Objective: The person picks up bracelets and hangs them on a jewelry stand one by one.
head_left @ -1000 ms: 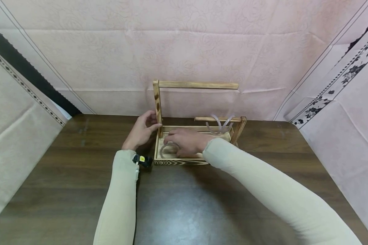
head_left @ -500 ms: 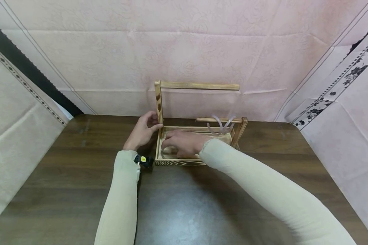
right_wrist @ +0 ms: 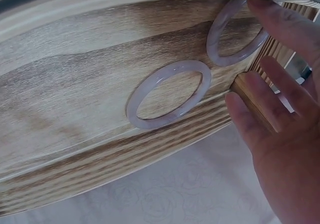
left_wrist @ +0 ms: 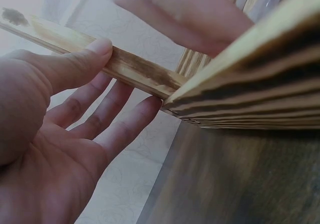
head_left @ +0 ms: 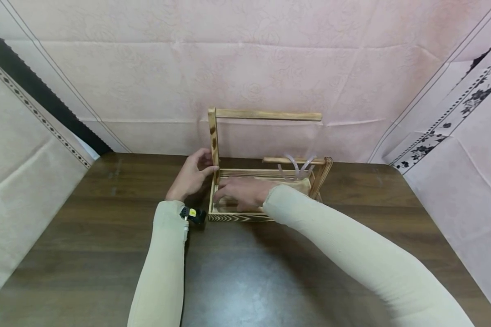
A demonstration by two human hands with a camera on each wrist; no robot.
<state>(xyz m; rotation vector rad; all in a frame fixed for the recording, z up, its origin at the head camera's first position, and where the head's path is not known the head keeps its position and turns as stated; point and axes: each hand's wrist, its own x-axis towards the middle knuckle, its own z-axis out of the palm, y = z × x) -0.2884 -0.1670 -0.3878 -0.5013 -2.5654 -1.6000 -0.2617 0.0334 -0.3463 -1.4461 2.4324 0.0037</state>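
My left hand (head_left: 190, 177) pinches the upright post (head_left: 213, 141) of a wooden bangle stand near its foot, thumb in front and fingers behind. In the left wrist view that post (left_wrist: 142, 72) crosses between thumb and fingers. My right hand (head_left: 245, 193) is inside the stand's tray (head_left: 241, 218) at its left end, fingers extended. Two pale pinkish bangles lie on the tray floor in the right wrist view. One digit overlaps the bangle (right_wrist: 213, 43) by the end wall; the other bangle (right_wrist: 165, 73) lies apart from the hand (right_wrist: 285, 114).
The post carries a long bar (head_left: 266, 115) with a free right end. On the right, a lower bar (head_left: 274, 160) on a slanted support (head_left: 320, 177) has translucent bangles (head_left: 296, 168) hanging from it. Behind the wooden table (head_left: 118, 245) hangs a pale patterned cloth (head_left: 249, 59).
My right hand has moved slightly left inside the tray, over the bangle at the left end that showed earlier. The left hand keeps its hold on the post.
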